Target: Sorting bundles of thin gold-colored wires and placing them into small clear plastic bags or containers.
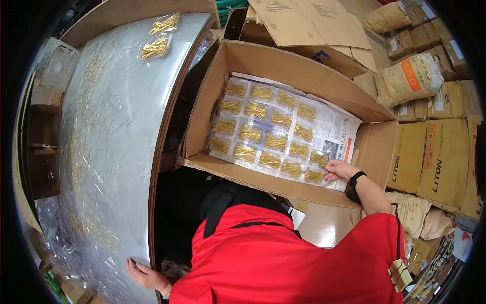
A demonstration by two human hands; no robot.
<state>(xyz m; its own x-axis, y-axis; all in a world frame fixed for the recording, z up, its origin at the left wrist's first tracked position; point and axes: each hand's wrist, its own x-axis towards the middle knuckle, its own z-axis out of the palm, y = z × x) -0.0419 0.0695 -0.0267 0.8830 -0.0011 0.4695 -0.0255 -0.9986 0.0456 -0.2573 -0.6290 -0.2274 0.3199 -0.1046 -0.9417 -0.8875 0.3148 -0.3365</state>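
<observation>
- The right hand (338, 169) reaches into the cardboard box (283, 66), fingers loosely spread and flat, fingertips touching the nearest small clear bag of gold pins (319, 158); it grips nothing that I can see.
- That bag lies just left of the hand, at the near right corner of the grid, with its long axis roughly across the box.
- About 17 such bags lie in rows on the newspaper sheet (340, 129) lining the box floor.
- The left hand (146, 276) is well apart, pressed open on the edge of the tabletop (121, 137), holding nothing.
- 2 more pin bags (155, 48) sit at the tabletop's far end.
</observation>
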